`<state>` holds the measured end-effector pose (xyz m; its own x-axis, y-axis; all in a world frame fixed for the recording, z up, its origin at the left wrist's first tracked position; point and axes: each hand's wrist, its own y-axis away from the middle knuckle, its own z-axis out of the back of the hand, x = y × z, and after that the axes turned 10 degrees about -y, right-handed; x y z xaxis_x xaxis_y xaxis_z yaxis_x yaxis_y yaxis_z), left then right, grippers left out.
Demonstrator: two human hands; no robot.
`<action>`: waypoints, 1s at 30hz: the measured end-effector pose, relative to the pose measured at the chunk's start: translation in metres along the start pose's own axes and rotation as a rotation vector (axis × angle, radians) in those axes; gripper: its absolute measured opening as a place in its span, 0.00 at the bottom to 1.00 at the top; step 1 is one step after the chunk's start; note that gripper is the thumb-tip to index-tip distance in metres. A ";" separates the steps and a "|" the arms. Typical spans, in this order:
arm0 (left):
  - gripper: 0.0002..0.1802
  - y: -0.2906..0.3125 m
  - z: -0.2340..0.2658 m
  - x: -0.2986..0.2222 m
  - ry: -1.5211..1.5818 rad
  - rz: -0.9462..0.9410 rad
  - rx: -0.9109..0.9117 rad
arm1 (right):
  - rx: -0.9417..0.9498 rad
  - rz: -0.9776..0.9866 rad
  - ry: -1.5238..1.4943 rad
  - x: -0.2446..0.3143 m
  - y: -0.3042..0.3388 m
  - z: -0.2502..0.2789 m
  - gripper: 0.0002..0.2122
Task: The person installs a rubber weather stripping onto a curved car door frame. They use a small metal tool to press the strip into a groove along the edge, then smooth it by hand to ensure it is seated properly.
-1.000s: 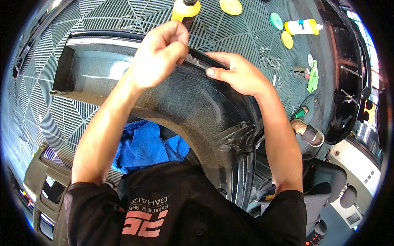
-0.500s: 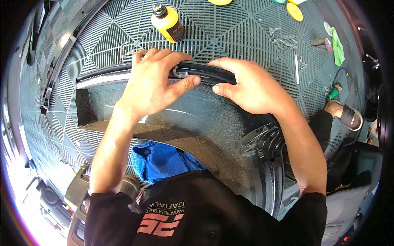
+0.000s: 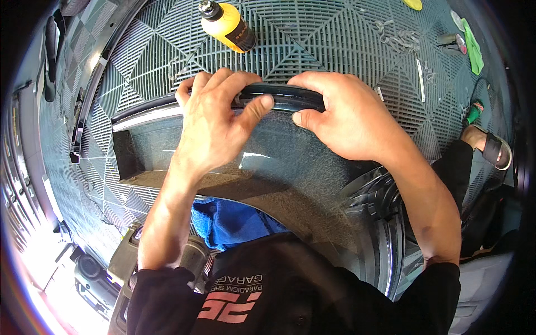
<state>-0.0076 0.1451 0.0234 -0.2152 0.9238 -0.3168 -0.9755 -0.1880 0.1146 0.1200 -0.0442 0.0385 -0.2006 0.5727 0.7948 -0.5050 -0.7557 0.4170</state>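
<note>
A large, dark, curved car panel lies in front of me, its inner face dusty brown in places. Along its far edge runs a glossy black trim strip. My left hand grips that strip left of the middle, fingers over the far side and thumb on the near side. To its right, my right hand pinches the same strip between fingers and thumb. A short stretch of strip shows between the two thumbs. What lies beneath my left fingers is hidden.
A yellow bottle with black cap stands beyond the panel on grey grid floor tiles. A blue cloth lies near me. To the right are grey clips, a can, a green cloth and a sandalled foot.
A small grey curled piece visible beside my left thumb before no longer shows. Both hands keep hold of the strip. The whole view has shifted slightly.
</note>
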 end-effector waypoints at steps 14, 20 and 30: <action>0.11 -0.001 0.010 0.029 0.237 -0.273 -0.066 | -0.034 0.114 -0.030 -0.012 -0.003 -0.002 0.15; 0.07 -0.020 0.019 0.007 0.457 0.028 0.203 | -0.011 0.087 -0.015 -0.005 -0.001 0.003 0.15; 0.10 -0.030 0.023 0.003 0.495 0.165 0.314 | -0.003 0.093 -0.071 -0.012 -0.002 0.002 0.12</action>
<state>0.0219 0.1607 0.0410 -0.4322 0.6117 -0.6626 -0.8833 -0.1390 0.4478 0.1253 -0.0499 0.0289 -0.1863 0.4760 0.8595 -0.4891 -0.8036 0.3390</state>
